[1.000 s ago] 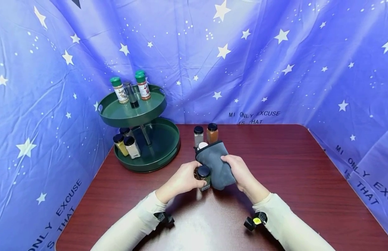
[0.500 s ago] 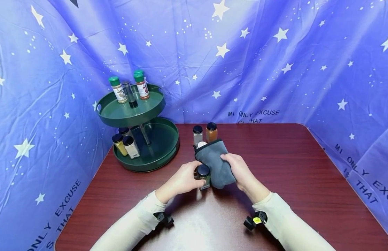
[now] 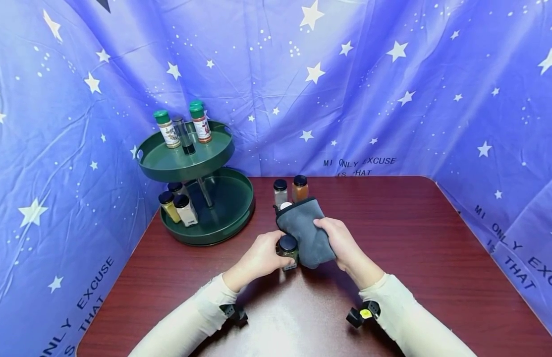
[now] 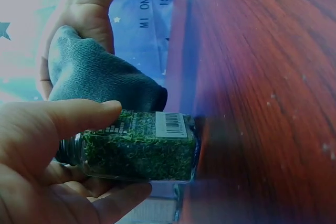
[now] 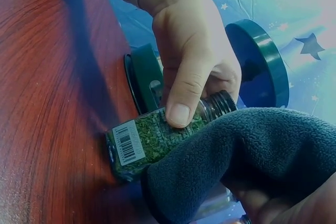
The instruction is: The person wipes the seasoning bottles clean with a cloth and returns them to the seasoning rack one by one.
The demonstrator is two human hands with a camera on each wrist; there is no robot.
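My left hand (image 3: 258, 255) grips a square glass jar of green dried herbs (image 4: 139, 148) between thumb and fingers. The jar has a black lid (image 3: 288, 243) and a barcode label, and its base is close to the tabletop in the left wrist view. In my right hand (image 3: 345, 243) is a grey cloth (image 3: 308, 230) with dark edging, pinched under the thumb. The cloth hangs against the jar's side and covers part of it in the right wrist view. Behind the cloth's top edge a round white top (image 3: 285, 205) peeks out, its lower part hidden.
Two black-lidded jars, one grey (image 3: 280, 193) and one orange-brown (image 3: 300, 189), stand behind the cloth. A green two-tier rack (image 3: 222, 223) at the left bears green-capped bottles (image 3: 170, 134) above and black-lidded jars (image 3: 186, 210) below. Star-printed fabric (image 3: 369, 74) surrounds the red-brown table (image 3: 414, 238).
The head view has shifted slightly. Both hands keep hold of the jar and the cloth in almost the same place, and the cloth covers a little more of the white top.
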